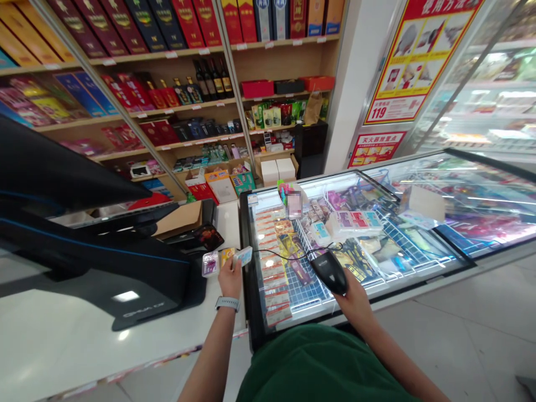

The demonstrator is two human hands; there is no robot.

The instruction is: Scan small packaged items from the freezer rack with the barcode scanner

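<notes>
My left hand (230, 277), with a watch on the wrist, grips a small white-and-blue pack (244, 256) by the counter's right edge. Close by on the counter lie a purple-and-white pack (210, 264) and a yellow pack (227, 255), partly behind my fingers. My right hand (355, 297) is wrapped around a black barcode scanner (329, 272), held over the freezer's glass top. A thin black cable (285, 257) runs from the scanner side toward the counter. Beyond the scanner, a white tray of colored packs (355, 220) and a blue-and-white pack (320, 231) rest on the freezer.
A black checkout terminal (138, 273) stands on the white counter (67, 340) to my left, beside an open cardboard box (180, 218). The chest freezer (247, 279) fills the middle and right. An open white box (424, 205) sits on it. Shelves of boxed goods (167, 54) line the back.
</notes>
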